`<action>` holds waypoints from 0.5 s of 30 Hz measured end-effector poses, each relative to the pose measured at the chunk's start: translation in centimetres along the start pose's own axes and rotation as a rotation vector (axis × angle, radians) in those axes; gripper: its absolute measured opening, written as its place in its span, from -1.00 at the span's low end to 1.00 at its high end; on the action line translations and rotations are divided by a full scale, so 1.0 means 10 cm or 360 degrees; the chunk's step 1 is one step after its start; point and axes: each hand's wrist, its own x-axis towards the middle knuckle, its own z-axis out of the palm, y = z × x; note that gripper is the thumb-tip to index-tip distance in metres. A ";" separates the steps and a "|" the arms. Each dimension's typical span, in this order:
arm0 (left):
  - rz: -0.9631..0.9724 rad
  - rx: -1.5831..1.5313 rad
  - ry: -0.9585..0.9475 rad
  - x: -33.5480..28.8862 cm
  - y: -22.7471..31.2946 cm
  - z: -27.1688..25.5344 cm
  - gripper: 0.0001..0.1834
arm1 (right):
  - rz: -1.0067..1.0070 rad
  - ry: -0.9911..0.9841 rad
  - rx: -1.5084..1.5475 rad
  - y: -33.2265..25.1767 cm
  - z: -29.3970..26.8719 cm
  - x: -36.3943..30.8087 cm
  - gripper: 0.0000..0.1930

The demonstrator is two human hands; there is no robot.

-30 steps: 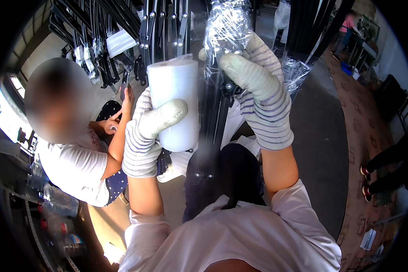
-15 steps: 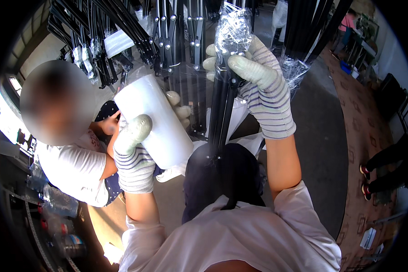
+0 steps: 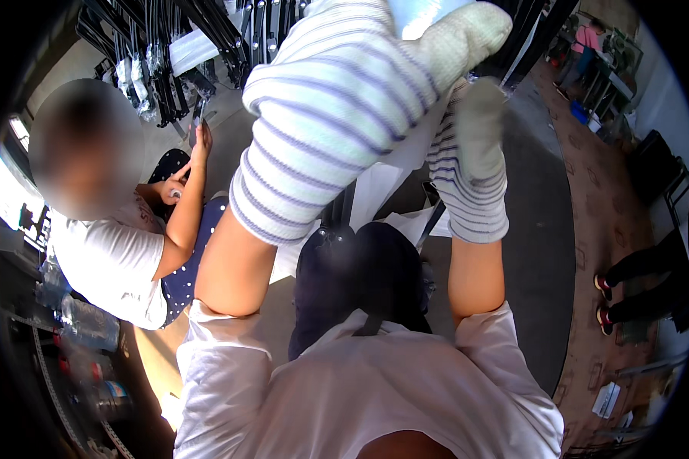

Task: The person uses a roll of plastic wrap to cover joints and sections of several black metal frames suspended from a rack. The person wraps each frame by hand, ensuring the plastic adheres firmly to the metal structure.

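My left hand (image 3: 337, 115), in a white glove with dark stripes, is raised close and crosses in front of the work. Its fingers and thumb close on the roll of clear plastic film (image 3: 425, 17), of which only a pale, shiny part shows at the top edge. Behind and to the right, my right hand (image 3: 471, 145), gloved alike and slightly blurred, has its thumb up; its fingers are mostly hidden as it steadies the bundle of black metal bars (image 3: 337, 222). The bundle's lower end shows by my dark-clothed knee; my left hand covers its upper part.
More black metal bars (image 3: 207, 34), some wrapped in film, hang or stand at the far left. A person (image 3: 107, 260) in a white shirt sits close on my left, holding a phone (image 3: 197, 111). White sheeting (image 3: 379, 187) lies beyond my knee. Another person's legs (image 3: 643, 283) show at right.
My left hand has swung up and right with the film roll, from beside the bundle to over its upper end. The bundle's lower end has shifted slightly left. The seated person's hand has lifted the phone.
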 end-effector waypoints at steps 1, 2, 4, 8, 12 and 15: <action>-0.0002 0.0260 0.0118 -0.01 0.07 -0.01 -0.64 | 0.0054 -0.0022 -0.0060 -0.05 0.13 0.05 -0.61; -0.0008 0.0523 0.0238 -0.03 0.15 -0.02 -0.69 | 0.0106 -0.0050 -0.0119 -0.10 0.26 0.09 -0.62; 0.0026 0.0851 0.0329 0.10 -0.01 0.12 -0.79 | 0.0257 0.0188 -0.0338 -0.26 0.18 0.02 -0.57; 0.0279 0.0357 0.0622 0.06 -0.37 -0.17 -0.50 | 0.0554 0.0524 -0.0164 -0.42 0.04 0.02 -0.44; -0.0189 -0.0253 0.0791 -0.21 -0.72 0.04 -0.54 | 0.0608 0.0536 -0.0176 -0.40 -0.14 0.14 -0.40; -0.0765 -0.0968 0.0325 -0.17 -0.54 -0.01 -0.55 | 0.0677 0.0434 -0.0059 -0.35 -0.25 0.21 -0.41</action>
